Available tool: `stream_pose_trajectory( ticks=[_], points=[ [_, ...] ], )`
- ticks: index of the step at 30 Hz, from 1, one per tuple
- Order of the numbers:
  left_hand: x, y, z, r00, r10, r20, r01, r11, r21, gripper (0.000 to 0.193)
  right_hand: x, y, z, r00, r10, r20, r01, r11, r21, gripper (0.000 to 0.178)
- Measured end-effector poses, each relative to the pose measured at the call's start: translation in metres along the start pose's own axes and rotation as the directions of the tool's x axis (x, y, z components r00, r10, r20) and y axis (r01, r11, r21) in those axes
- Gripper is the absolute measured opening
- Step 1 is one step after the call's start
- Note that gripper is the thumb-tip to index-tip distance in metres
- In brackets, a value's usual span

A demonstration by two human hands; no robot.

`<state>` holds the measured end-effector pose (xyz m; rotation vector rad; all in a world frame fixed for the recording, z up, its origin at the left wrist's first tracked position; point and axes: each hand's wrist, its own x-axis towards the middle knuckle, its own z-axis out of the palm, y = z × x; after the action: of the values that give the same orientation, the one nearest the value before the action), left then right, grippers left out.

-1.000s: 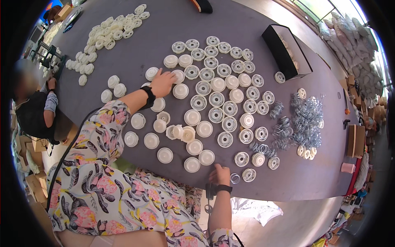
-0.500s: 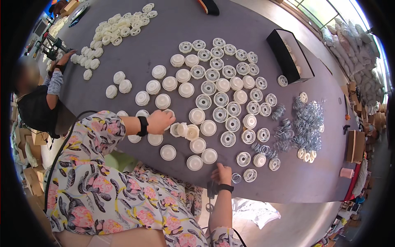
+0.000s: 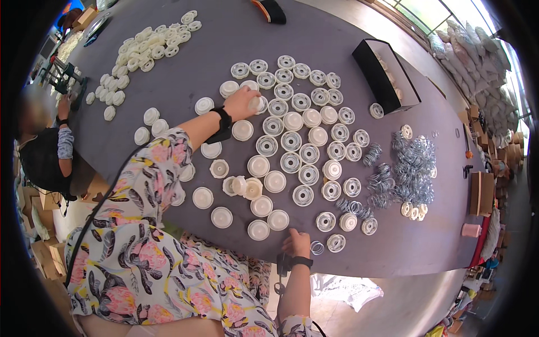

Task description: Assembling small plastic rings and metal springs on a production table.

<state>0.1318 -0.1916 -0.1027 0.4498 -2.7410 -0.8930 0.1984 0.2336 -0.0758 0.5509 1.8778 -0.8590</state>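
Observation:
My left hand [image 3: 241, 105] reaches over the middle of the table, its fingers closed at the rim of a white round cap [image 3: 261, 105]. That cap sits among the ring parts with silvery centres, such as a ring part [image 3: 277, 107] just to its right. My right hand [image 3: 296, 244] rests at the table's front edge with its fingers curled; what they hold, if anything, is hidden. Next to it lies a loose metal spring [image 3: 317, 247]. Nearer me, an upturned white cap [image 3: 219, 168] lies by a small cluster of cream parts [image 3: 252, 189].
Coiled springs [image 3: 412, 168] are heaped at the right. A black open box [image 3: 387, 78] with pale parts stands at the far right. Cream rings [image 3: 151, 45] lie piled at the far left, near a co-worker [image 3: 45, 151]. A brush [image 3: 269, 11] lies at the back.
My left hand has moved away from me and to the right, uncovering the upturned white cap. My right hand stays at the front edge. The whole view has shifted slightly.

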Motion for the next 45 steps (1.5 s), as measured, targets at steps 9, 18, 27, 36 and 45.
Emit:
stream_pose_trajectory(
  ticks=[9,18,27,36,45],
  points=[
    [0.003,-0.007,0.017,0.991,0.077,0.108,-0.109,0.941,0.321,0.035,-0.003,-0.004,-0.002,1.0,-0.008,0.015,0.008,0.999,-0.033,0.038],
    [-0.091,0.033,-0.034,0.793,0.143,0.592,-0.339,0.911,0.235,0.042,0.012,0.004,-0.004,0.999,-0.01,0.048,0.011,0.999,-0.032,0.042],
    [-0.119,0.037,-0.033,0.841,0.202,0.502,-0.298,0.947,0.118,0.05,0.009,0.002,-0.002,0.999,0.0,0.039,0.0,1.0,0.005,0.039],
    [0.003,0.036,0.018,0.992,-0.099,0.082,0.126,0.88,-0.458,0.05,0.006,0.002,-0.002,0.999,0.024,0.036,-0.025,1.0,0.015,0.04],
    [0.033,0.038,0.057,0.994,-0.081,-0.076,0.084,0.996,0.036,0.048,0.0,-0.004,-0.002,1.0,-0.009,-0.001,0.009,1.0,0.016,0.041]
  ],
)
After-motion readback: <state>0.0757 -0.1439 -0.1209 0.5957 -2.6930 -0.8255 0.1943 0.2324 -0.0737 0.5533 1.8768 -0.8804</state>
